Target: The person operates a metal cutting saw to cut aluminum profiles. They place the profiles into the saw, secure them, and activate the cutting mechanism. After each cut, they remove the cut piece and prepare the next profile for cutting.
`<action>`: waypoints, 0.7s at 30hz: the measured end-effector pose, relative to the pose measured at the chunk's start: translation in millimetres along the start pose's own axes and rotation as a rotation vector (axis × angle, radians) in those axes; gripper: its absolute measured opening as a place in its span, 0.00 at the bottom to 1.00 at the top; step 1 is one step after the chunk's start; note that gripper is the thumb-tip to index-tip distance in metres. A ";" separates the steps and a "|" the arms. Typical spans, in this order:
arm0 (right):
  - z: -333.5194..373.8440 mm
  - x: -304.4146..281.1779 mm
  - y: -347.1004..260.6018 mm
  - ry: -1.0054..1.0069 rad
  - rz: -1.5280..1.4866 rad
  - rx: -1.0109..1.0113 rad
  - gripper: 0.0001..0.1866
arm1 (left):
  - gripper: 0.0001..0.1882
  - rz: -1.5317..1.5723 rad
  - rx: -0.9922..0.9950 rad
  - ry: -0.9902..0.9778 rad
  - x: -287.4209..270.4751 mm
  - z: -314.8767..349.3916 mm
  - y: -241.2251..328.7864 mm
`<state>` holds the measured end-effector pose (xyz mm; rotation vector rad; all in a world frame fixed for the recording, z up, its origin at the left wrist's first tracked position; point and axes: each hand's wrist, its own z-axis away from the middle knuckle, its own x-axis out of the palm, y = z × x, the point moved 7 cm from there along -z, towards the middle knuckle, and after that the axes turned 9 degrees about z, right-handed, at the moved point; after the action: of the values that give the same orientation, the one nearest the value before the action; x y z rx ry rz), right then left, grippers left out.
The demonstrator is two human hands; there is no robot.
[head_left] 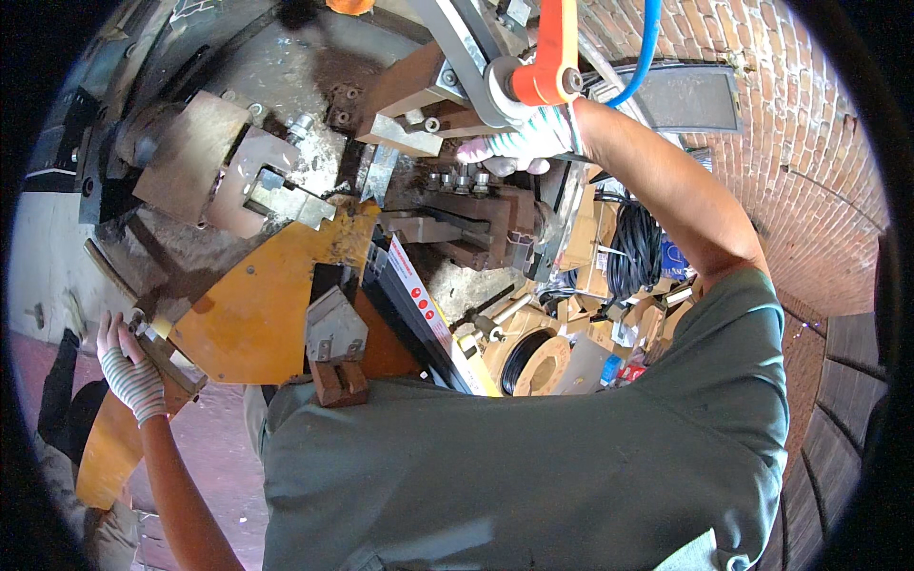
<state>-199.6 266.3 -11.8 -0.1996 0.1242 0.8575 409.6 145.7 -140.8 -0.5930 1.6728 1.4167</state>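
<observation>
Lathe work mid-setup, cutting not visibly begun. Right hand (519,145), gloved, fingers curled on tool post (476,214) bolts. Left hand (129,366) fingers wrapped on handle (152,333) at carriage edge. Chuck (205,162) holds no visible workpiece.

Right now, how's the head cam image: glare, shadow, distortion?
Head view: strong fisheye bend with a black rim; hard sunlight glares on the grey machine bed; deep shadow beside the orange guard; right hand and left hand stay sharp.
</observation>
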 end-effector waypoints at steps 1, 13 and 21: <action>1.1 -2.9 -2.4 0.031 0.031 -0.017 0.28 | 0.19 0.012 -0.003 0.004 0.0 -0.3 0.1; -5.7 14.3 2.8 0.338 0.901 -0.459 0.29 | 0.18 0.030 0.013 0.027 -1.3 0.3 2.4; -8.0 6.5 16.2 0.313 0.828 -0.190 0.35 | 0.18 0.080 -0.041 0.004 1.3 5.6 -6.9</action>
<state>-208.0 279.6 -22.8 -0.4777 0.4377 1.6622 416.0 149.6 -145.7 -0.5574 1.6906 1.5112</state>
